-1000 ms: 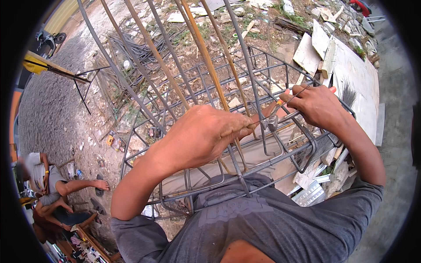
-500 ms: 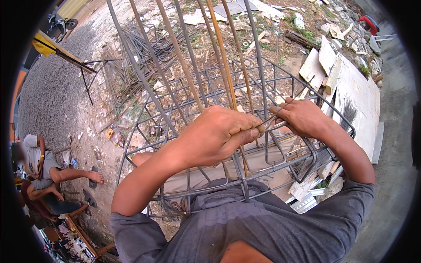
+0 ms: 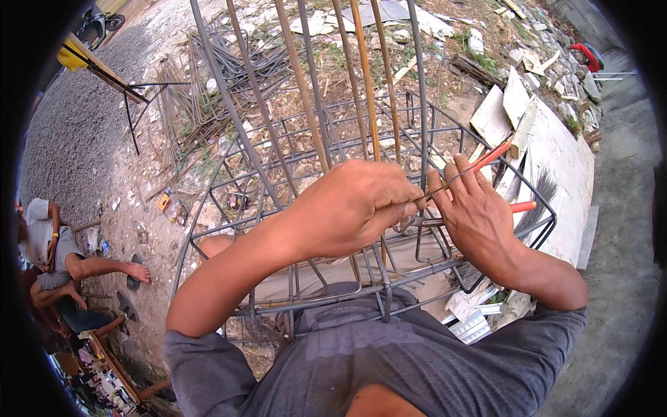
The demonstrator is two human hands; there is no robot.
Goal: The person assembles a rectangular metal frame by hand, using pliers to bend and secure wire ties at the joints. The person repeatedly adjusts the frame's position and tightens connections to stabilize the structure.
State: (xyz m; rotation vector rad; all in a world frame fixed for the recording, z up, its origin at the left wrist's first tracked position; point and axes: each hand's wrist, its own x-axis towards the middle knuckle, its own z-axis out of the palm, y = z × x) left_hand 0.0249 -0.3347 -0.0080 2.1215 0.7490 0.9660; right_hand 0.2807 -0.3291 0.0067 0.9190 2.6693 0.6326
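In front of me stands a cage of steel reinforcing bars (image 3: 373,90), with bent square stirrups (image 3: 340,300) around its lower part. My left hand (image 3: 358,205) is closed, thumb and fingers pinching a thin tie wire (image 3: 455,189) beside the bars. That wire runs rightward across the fingers of my right hand (image 3: 479,219). Orange-handled pincers (image 3: 522,206) are in the right hand, whose fingers lie over them. Their metal head sits by my left fingertips, close to a stirrup corner; the fingers partly hide it.
White boards (image 3: 556,181) and a bundle of thin wires (image 3: 545,187) lie at right, beside a concrete strip (image 3: 618,229). Steel bars (image 3: 201,111) are piled at the far left. Two people (image 3: 59,243) sit at left near a wooden table (image 3: 114,368). Rubble covers the far ground.
The orange pincers now show in my right hand, where their handles were not visible before. The right fingers have turned and spread over them. My left hand keeps its pinch.
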